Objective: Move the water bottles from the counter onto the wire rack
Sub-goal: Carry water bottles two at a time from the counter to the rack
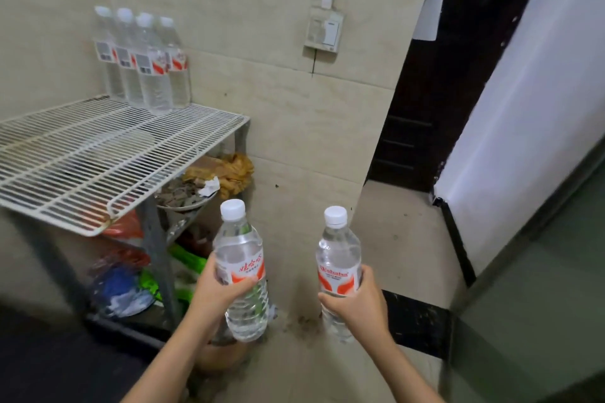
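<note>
My left hand [217, 293] grips a clear water bottle [240, 249] with a white cap and red-and-white label, held upright. My right hand [355, 303] grips a second, matching bottle [337, 258], also upright. Both bottles hang in the air to the right of and below the white wire rack [98, 154]. Several more bottles [144, 62] stand in a row at the rack's back right corner, against the tiled wall.
Under the rack's top shelf lie a bowl of scraps [183, 196], a yellowish rag [234, 172] and coloured plastic bags [121, 278]. A wall switch [324, 31] is above right. A dark doorway [435, 85] opens at the right.
</note>
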Motion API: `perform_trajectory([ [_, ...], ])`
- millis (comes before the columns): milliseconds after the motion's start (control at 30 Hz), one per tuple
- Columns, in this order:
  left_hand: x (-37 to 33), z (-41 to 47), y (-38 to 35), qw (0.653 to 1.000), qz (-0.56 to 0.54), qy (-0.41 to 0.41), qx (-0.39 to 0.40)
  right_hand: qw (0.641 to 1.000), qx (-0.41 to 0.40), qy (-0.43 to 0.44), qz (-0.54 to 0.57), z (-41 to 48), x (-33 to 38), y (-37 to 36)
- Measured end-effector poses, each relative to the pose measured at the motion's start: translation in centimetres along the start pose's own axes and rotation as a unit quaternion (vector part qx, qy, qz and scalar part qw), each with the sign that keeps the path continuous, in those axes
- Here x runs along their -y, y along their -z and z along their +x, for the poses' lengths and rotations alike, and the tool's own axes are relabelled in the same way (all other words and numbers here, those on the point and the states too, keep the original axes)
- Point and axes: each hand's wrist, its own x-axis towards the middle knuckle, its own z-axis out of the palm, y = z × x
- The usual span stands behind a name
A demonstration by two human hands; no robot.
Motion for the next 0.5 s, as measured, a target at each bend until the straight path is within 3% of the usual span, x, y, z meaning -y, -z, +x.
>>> perform_trajectory([
  [267,-2.8,9.8,-1.7,0.998,0.026,-0.035,-0.055,0.992,0.081,0.071,0.064,14.2,4.6,-4.0],
  [500,-9.7,16.8,-2.5,0.974,0.028,-0.134,-0.178,0.96,0.162,0.184,0.135,25.3,13.8,-6.6],
])
